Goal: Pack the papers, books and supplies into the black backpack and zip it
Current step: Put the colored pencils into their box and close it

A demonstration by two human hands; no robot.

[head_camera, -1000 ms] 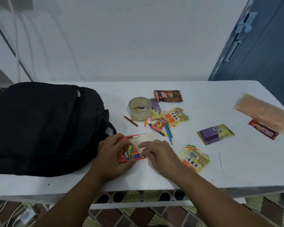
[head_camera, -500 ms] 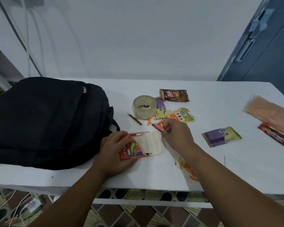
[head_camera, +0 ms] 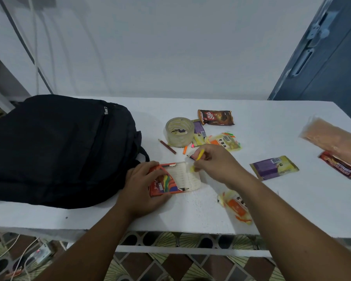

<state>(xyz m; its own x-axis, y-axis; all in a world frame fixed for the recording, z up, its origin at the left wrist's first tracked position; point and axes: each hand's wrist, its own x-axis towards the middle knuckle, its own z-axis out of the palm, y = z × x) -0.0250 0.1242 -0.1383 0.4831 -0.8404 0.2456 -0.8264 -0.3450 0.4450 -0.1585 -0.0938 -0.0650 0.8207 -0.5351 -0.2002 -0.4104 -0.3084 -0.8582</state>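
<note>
The black backpack (head_camera: 55, 147) lies flat on the left of the white table (head_camera: 272, 209), its zip closed along the top. My left hand (head_camera: 144, 183) grips an orange pencil box (head_camera: 166, 183) with its pale flap open, right beside the backpack. My right hand (head_camera: 217, 163) hovers just above the flap and pinches a yellow pencil (head_camera: 200, 155) along with other short pencils. A brown pencil (head_camera: 167, 146) and orange pencil bits (head_camera: 185, 150) lie by a roll of clear tape (head_camera: 179, 131).
Snack packets are scattered on the right: a brown one (head_camera: 216, 117), a yellow-orange one (head_camera: 224, 141), a purple one (head_camera: 274, 167), a red bar (head_camera: 339, 167), a clear bag of orange snacks (head_camera: 332, 138) and one near the front edge (head_camera: 236, 206). Blue door at right.
My right hand went from the box flap to the loose pencils, picked some up and has drawn back toward the box. My left hand kept its hold on the box.
</note>
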